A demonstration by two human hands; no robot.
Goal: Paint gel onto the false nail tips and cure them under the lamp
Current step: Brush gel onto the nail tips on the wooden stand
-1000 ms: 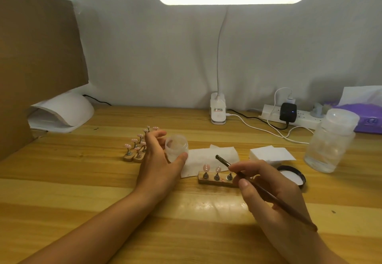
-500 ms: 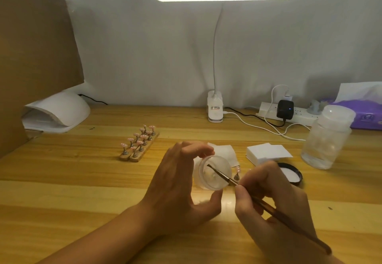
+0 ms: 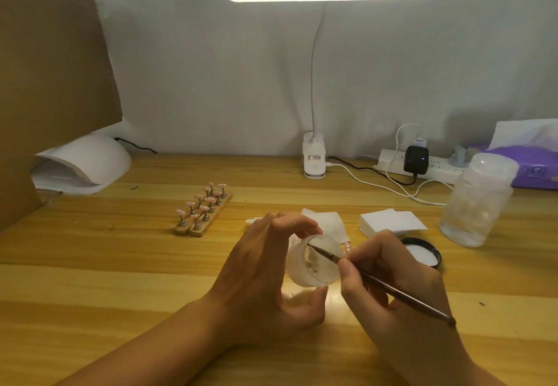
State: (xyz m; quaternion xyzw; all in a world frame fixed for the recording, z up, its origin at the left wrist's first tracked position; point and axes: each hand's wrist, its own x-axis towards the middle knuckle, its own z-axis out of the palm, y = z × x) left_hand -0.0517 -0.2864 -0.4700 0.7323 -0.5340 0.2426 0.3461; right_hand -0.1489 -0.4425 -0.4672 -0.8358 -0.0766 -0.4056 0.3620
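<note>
Left hand gripping jar between curled fingers and thumb, now lifting it off counter and tilting its mouth toward viewer at frame centre. A second ago it was sitting further up-left. Right hand pinching brush; bristle end now dipping inside jar. Judging: loading gel, painting coming next. Tips waiting on rack left of centre. Cure lamp sitting at far left.
</note>
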